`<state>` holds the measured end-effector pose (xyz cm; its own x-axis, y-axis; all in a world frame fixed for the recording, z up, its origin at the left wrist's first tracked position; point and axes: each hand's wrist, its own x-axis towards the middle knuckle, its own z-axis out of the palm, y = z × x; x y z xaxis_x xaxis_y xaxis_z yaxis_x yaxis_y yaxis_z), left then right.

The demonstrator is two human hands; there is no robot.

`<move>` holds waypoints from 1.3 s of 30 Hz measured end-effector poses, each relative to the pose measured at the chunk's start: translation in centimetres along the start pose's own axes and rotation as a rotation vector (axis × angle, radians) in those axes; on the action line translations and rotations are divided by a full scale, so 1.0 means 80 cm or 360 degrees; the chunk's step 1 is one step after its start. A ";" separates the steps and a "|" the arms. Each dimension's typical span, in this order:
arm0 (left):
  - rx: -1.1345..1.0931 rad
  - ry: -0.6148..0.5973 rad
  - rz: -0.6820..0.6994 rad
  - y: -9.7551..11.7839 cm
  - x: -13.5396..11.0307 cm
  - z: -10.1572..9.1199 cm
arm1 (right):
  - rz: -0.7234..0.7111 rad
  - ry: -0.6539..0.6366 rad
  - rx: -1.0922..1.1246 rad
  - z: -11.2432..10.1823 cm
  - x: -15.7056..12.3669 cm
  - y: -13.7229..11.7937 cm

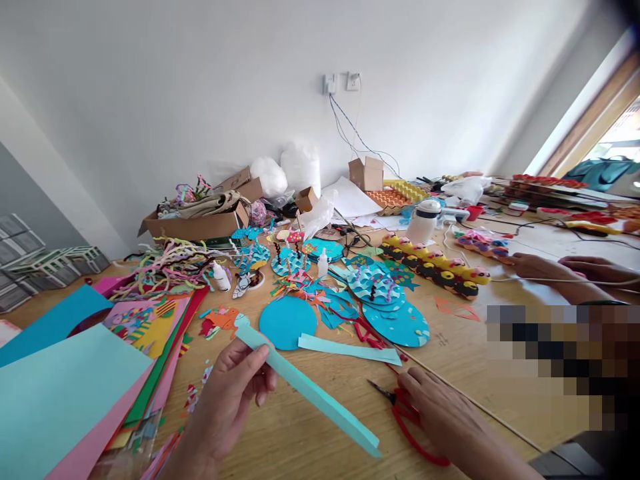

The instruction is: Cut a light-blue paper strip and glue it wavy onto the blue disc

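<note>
Between the thumb and fingers of my left hand (240, 380) is one end of a folded light-blue paper strip (315, 390), which slants down to the right above the table. My right hand (435, 403) lies low at the table, fingers curled over one handle of the red-handled scissors (407, 423); their dark blades point to the left. Part of that handle is hidden under the hand. Beyond both hands lies another light-blue paper strip (350, 349), overlapping the edge of a round blue disc (287, 323).
Coloured paper sheets (65, 400) cover the left side. Pipe cleaners (165, 267), a white glue bottle (221, 277) and decorated blue discs (375, 287) stand farther back. A thin stick (465, 395) runs past my right hand. Another person's hands (545, 275) work at right.
</note>
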<state>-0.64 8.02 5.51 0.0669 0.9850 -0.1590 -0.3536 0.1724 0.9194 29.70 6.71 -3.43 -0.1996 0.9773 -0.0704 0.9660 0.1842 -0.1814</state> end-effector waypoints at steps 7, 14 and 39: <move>0.0008 0.0090 0.0076 0.000 0.001 -0.005 | -0.0025 0.0057 0.0046 0.000 -0.021 0.003; 0.0039 0.0118 0.0081 -0.003 0.001 0.000 | 0.0131 0.0024 0.0006 0.022 -0.022 0.006; -0.0106 -0.0219 -0.0161 -0.014 -0.009 0.020 | -0.0321 -0.0409 0.1773 -0.114 0.040 -0.168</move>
<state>1.23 7.11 5.16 0.2306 0.9534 -0.1947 -0.3993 0.2751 0.8746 17.56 8.30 7.69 -0.4844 0.8671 -0.1160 0.2587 0.0154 -0.9658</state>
